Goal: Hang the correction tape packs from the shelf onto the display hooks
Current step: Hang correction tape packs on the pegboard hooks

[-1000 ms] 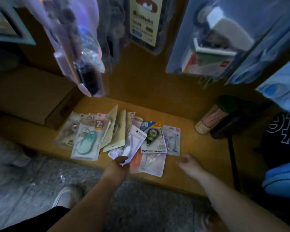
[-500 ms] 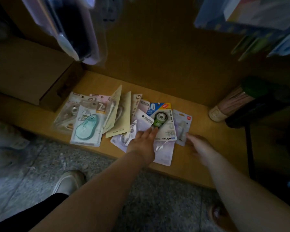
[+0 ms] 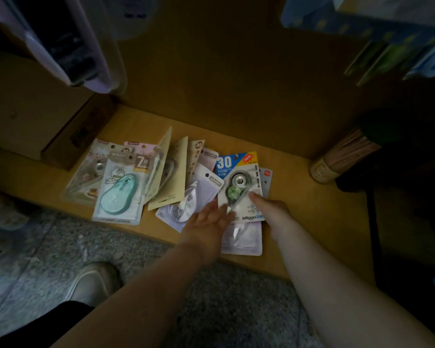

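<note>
Several correction tape packs lie fanned out on a low wooden shelf. A blue pack marked "30" with a green dispenser lies on top at the right. My left hand rests flat with fingers spread, its fingertips on the pack's lower left edge and on a pale lilac pack. My right hand grips the blue pack's right edge, one finger on its face. A mint-green pack and beige card packs lie further left. No display hook is visible.
A cardboard box stands on the shelf at the left. Bagged goods hang overhead at top left and top right. A bundle of pinkish sticks lies at the right. My shoe is on the speckled floor.
The view has dropped and closed in on the shelf. My left hand let go of the lilac pack and moved right; my right hand reached forward onto the blue pack.
</note>
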Demonstrator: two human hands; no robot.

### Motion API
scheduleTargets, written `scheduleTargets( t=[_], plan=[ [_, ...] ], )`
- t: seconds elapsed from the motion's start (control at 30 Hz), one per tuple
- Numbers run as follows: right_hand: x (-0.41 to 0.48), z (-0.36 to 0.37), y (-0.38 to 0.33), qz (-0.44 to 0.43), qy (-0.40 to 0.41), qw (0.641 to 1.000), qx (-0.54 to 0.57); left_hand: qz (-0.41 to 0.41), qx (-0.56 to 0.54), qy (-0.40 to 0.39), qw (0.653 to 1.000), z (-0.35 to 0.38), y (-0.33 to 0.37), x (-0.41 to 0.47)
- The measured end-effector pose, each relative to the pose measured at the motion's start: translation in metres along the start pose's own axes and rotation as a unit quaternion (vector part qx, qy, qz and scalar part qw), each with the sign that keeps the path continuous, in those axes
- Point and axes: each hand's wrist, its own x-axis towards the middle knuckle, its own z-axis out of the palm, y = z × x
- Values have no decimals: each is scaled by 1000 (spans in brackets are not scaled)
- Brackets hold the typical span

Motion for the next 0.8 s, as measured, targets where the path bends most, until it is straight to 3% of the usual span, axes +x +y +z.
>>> scheduleTargets(
  t=[0.17,0.23,0.3,0.37,0.43,0.57,0.7,0.8],
  plan=[
    [12,10,8,-35,32,998,-43,21,-40,8,999,13,2,-4],
    [10,10,8,-35,55,997,-50,48,-82,48,994,25,-3,-2],
    [12,8,8,-22,71,995,-61,69,-224,175,956,35,1,-2],
    [15,7,7,-7,50,998,-41,-24,-392,276,877,41,8,-5],
    [14,6,5,2,25,999,-21,-84,-489,292,818,37,15,-6],
    [10,5,4,-7,-31,999,-15,-66,-615,278,735,27,28,1],
    [1,5,4,-7,-99,995,-15,-67,-643,260,717,27,36,3],
    [2,2,7,-13,-130,991,-10,-52,-639,260,722,21,32,1]
  ],
)
